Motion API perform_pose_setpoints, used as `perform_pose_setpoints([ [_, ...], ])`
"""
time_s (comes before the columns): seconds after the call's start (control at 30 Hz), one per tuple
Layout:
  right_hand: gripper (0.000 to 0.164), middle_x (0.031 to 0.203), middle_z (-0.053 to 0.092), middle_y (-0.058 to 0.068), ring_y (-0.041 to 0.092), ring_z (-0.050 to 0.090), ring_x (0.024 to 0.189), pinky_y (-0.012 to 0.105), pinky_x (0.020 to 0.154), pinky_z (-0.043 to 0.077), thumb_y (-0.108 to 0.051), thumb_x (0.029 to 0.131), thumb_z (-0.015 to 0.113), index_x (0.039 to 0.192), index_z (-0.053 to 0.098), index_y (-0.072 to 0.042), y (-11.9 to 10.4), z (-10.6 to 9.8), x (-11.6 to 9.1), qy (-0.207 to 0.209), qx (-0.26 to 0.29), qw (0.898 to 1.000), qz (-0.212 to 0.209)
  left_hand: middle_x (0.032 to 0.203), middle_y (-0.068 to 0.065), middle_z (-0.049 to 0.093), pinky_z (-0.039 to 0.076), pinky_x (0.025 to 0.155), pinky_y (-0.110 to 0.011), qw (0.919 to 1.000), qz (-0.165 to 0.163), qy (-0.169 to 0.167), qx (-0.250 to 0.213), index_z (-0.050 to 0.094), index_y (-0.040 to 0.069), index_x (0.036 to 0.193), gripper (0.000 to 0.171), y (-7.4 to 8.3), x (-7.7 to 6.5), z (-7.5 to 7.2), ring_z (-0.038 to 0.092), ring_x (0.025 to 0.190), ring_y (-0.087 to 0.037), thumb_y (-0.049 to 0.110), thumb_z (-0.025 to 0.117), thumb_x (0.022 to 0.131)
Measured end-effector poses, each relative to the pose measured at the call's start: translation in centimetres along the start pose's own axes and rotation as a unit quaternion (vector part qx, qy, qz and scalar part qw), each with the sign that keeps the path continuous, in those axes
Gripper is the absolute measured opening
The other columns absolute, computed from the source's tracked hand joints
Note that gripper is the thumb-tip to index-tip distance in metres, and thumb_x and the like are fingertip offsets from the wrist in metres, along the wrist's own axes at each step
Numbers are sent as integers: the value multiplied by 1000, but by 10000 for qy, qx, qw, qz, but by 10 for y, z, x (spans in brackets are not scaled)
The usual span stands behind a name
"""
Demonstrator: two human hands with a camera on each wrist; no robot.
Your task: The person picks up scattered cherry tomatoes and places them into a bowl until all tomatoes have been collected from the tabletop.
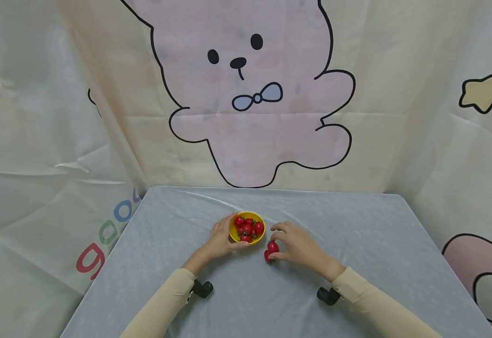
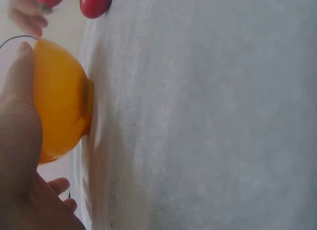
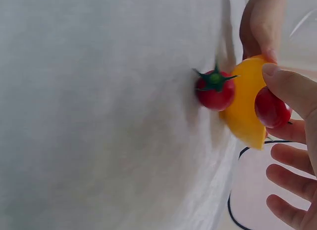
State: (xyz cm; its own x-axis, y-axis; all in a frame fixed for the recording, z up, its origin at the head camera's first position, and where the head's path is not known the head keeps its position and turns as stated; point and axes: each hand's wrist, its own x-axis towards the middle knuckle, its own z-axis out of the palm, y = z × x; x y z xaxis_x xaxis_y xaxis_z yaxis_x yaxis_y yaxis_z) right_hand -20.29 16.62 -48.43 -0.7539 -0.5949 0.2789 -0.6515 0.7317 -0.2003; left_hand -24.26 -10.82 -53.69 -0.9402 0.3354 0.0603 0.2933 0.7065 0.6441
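Observation:
My left hand (image 1: 221, 240) grips the yellow bowl (image 2: 59, 101), its thumb along the near side and its fingers round the far left side. Inside the bowl lie several red cherry tomatoes (image 1: 247, 229) with green tops. To the right of the bowl, my right hand (image 1: 298, 246) pinches one cherry tomato (image 3: 272, 108) between thumb and index finger, the other fingers spread apart. A loose cherry tomato (image 3: 215, 90) rests on the cloth below the held one, its green star-shaped top showing in the right wrist view.
A pale grey cloth (image 1: 262, 300) covers the table. Behind it hangs a cream curtain (image 1: 381, 141) with a pink bear drawing, and further curtains flank both sides. A black wrist strap mount (image 1: 329, 295) sits under the right sleeve, with a similar one on the left.

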Motion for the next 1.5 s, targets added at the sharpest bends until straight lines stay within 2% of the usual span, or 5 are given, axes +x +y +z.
perform_pose_setpoints([
  [0.27, 41, 123, 67, 1, 20, 62, 114, 41, 100, 53, -51, 75, 82, 101, 74, -21, -9, -2, 33, 20, 81, 9999, -140, 159, -18, 31, 18, 120, -64, 9999, 15, -79, 74, 16, 14, 158, 114, -1, -1, -1, 26, 145, -45, 62, 77, 74],
  [0.4, 44, 123, 67, 1, 19, 63, 113, 39, 99, 54, -54, 76, 80, 103, 74, -20, -13, 0, 49, 143, -80, 9995, -272, 156, -20, 34, 20, 118, -64, 9998, 194, 31, 50, 18, 10, 156, 112, -1, -1, -1, 28, 142, -45, 57, 79, 75],
  [0.6, 45, 125, 66, 2, 19, 62, 112, 38, 95, 55, -55, 77, 79, 104, 74, -19, -19, 6, 67, 139, 5, 9995, -297, 154, -19, 35, 21, 117, -64, 9994, 336, 57, 32, 19, 7, 156, 111, -2, -4, -2, 29, 142, -43, 54, 80, 76],
  [1.07, 44, 128, 64, 3, 20, 59, 112, 37, 91, 57, -50, 79, 79, 109, 73, -19, -27, 16, 96, 20, 87, 9996, -270, 157, -14, 34, 15, 120, -62, 9994, 332, -54, 127, 18, 9, 156, 110, -6, -4, -3, 25, 146, -38, 57, 77, 76],
  [1.5, 44, 125, 65, 5, 20, 59, 109, 36, 88, 58, -53, 82, 75, 108, 74, -17, -25, 30, 107, -34, -54, 9989, -454, 157, -18, 33, 18, 118, -63, 9992, 396, 9, 88, 19, 7, 155, 112, -6, -4, -4, 26, 146, -42, 59, 77, 75],
])
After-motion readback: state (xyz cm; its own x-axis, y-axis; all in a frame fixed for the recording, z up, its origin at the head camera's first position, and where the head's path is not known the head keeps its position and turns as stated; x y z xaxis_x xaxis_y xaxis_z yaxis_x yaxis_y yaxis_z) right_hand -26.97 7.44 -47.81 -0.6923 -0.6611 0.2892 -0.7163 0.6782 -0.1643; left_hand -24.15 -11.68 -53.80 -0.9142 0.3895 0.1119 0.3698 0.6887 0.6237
